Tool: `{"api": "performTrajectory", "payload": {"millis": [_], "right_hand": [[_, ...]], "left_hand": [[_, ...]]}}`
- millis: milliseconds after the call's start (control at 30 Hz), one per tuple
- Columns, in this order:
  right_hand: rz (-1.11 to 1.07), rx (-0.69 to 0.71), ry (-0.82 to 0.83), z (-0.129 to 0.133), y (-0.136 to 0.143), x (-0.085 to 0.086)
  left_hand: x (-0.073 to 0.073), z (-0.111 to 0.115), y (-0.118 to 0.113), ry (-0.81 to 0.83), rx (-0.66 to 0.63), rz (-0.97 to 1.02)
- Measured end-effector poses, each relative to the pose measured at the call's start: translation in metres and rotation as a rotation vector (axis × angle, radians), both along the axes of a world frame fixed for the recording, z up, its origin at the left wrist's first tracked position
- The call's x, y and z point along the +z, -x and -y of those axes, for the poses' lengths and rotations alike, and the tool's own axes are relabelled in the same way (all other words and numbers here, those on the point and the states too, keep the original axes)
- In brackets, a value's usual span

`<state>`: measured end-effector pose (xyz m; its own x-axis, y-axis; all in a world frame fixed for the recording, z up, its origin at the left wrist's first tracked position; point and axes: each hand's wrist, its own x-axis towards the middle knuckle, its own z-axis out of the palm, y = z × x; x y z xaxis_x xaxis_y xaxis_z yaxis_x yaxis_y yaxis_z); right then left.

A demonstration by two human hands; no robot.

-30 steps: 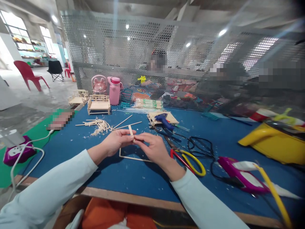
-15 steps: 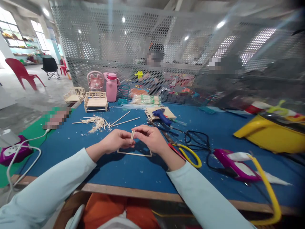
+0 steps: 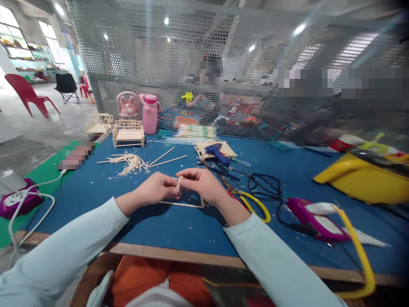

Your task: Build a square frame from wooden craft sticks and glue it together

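Over the blue worktop [image 3: 153, 232], the left hand [image 3: 157, 187] and right hand [image 3: 204, 184] meet, fingertips pinched closed on a small pale stick piece [image 3: 178, 185]. A thin stick frame [image 3: 183, 205] lies just nearer. Lining up seems in hand; the next move probably calls for a steady, light grip. Fingers hide the piece's ends and part of the frame.

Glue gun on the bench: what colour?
Blue; the glue gun shows best in the head view.
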<state>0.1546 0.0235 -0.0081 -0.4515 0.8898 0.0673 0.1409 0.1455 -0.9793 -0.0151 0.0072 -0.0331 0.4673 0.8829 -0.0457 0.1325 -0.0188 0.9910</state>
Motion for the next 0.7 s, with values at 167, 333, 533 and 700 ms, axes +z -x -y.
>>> {"api": "performTrajectory", "payload": {"millis": [167, 333, 533, 700], "right_hand": [[0.002, -0.101, -0.138, 0.0, 0.0, 0.005], [-0.28, -0.123, 0.121, -0.005, -0.005, 0.007], [-0.359, -0.14, 0.253, -0.003, -0.003, 0.007], [-0.396, -0.117, 0.255, -0.002, -0.002, 0.007]], "left_hand": [[0.009, 0.0, 0.003, -0.113, -0.035, -0.053], [0.021, 0.004, 0.002, -0.189, -0.109, -0.021], [0.015, 0.004, -0.001, -0.418, 0.123, -0.135], [0.014, 0.006, -0.002, -0.503, 0.173, -0.155]]}}
